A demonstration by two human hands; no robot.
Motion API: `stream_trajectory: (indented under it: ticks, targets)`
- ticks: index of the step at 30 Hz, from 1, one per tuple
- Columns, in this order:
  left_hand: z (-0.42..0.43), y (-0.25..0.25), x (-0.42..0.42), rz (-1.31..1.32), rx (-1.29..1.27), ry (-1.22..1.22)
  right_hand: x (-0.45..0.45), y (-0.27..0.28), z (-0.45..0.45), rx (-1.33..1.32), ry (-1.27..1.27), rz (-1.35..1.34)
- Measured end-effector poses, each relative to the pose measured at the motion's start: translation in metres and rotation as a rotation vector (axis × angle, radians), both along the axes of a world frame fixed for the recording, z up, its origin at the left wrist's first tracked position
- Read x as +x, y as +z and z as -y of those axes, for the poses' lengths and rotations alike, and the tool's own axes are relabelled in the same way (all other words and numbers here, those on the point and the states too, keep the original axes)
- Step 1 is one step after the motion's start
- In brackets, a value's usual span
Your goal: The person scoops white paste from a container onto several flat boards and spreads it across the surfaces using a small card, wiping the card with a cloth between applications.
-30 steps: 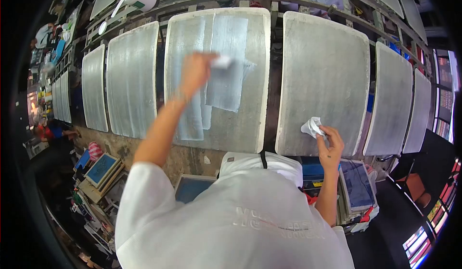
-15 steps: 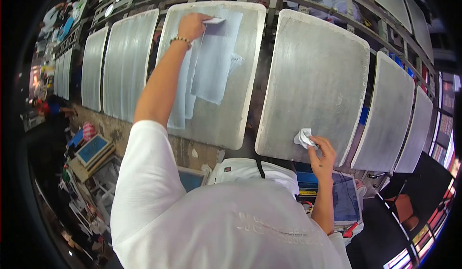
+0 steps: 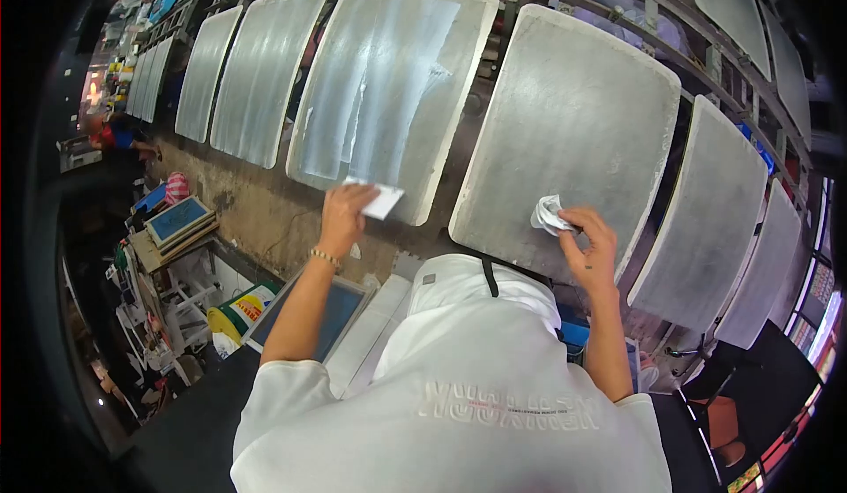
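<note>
Left hand [image 3: 344, 215], its fingers closed on a flat white rectangular card [image 3: 386, 203], is at the near edge of a grey, pale-rimmed rectangular panel [image 3: 434, 136] whose surface bears glossy whitish streaks [image 3: 381, 78]; whether the card touches the panel there I cannot tell. Right hand [image 3: 593, 248] pinches a crumpled white wad of cloth or paper [image 3: 547, 214] between thumb and fingers, over the near part of the neighbouring plain grey panel [image 3: 573, 123], while a beaded bracelet [image 3: 326, 257] circles the left wrist.
</note>
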State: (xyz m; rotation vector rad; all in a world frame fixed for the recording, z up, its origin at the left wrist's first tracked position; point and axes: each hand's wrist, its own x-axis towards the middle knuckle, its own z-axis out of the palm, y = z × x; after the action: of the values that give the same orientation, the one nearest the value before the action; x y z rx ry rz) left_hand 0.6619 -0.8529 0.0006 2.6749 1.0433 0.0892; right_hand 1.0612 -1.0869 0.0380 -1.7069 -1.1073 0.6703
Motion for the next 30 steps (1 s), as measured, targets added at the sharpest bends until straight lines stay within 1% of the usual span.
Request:
stream_trajectory:
  ticks: [2, 4, 6, 7, 9, 10, 12, 13, 14, 16, 19, 20, 21, 22, 24, 26, 27, 28, 29, 30]
  targets:
    - [-0.044, -0.003, 0.045, 0.097, 0.042, -0.035, 0.003, -0.002, 0.005, -0.013, -0.005, 0.024]
    - [-0.094, -0.015, 0.103, 0.266, 0.033, -0.108, 0.002, 0.000, 0.006, -0.029, -0.016, 0.039]
    - [-0.131, -0.025, 0.153, 0.291, 0.106, -0.124, 0.002, 0.007, 0.007, -0.048, -0.055, 0.060]
    - [-0.148, -0.033, 0.172, 0.306, 0.103, -0.133, 0.002, 0.009, 0.007, -0.051, -0.065, 0.074]
    - [-0.168, -0.054, 0.198, 0.395, 0.198, -0.141, 0.000, 0.014, 0.009, -0.078, -0.125, 0.082]
    - [-0.170, -0.063, 0.203, 0.404, 0.192, -0.149, -0.001, 0.014, 0.010, -0.083, -0.135, 0.089]
    - [-0.177, -0.079, 0.210, 0.229, 0.260, -0.122, -0.005, 0.011, 0.009, -0.119, -0.160, 0.071]
    - [-0.171, -0.078, 0.208, 0.190, 0.226, -0.118, -0.006, 0.009, 0.009, -0.127, -0.172, 0.071]
    - [-0.160, -0.076, 0.200, 0.190, 0.218, -0.126, -0.008, 0.008, 0.009, -0.123, -0.172, 0.070]
    - [-0.136, -0.069, 0.174, 0.110, 0.128, -0.147, -0.009, 0.005, 0.007, -0.109, -0.167, 0.068]
    - [-0.112, -0.048, 0.141, 0.096, 0.140, -0.182, -0.011, 0.006, 0.002, -0.100, -0.204, 0.031]
    - [-0.113, -0.040, 0.133, 0.121, 0.080, -0.187, -0.012, 0.009, 0.001, -0.097, -0.228, 0.031]
    - [-0.118, -0.033, 0.131, 0.144, 0.017, -0.198, -0.014, 0.010, 0.000, -0.097, -0.258, 0.029]
    - [-0.131, -0.025, 0.137, 0.139, 0.014, -0.209, -0.015, 0.008, 0.001, -0.099, -0.269, 0.024]
    - [-0.175, -0.017, 0.168, 0.251, 0.152, -0.242, -0.010, 0.003, 0.005, -0.106, -0.292, 0.009]
    - [-0.226, -0.024, 0.206, 0.187, 0.155, -0.169, -0.007, 0.004, 0.002, -0.114, -0.278, 0.037]
    - [-0.253, -0.034, 0.226, 0.236, 0.186, -0.217, -0.008, 0.006, 0.002, -0.122, -0.265, 0.063]
    - [-0.268, -0.043, 0.237, 0.282, 0.215, -0.265, -0.011, 0.009, 0.004, -0.136, -0.265, 0.056]
    - [-0.266, -0.046, 0.239, 0.278, 0.208, -0.263, -0.011, 0.012, 0.003, -0.131, -0.269, 0.062]
    - [-0.264, -0.047, 0.245, 0.164, 0.166, -0.227, -0.009, 0.012, 0.001, -0.121, -0.272, 0.069]
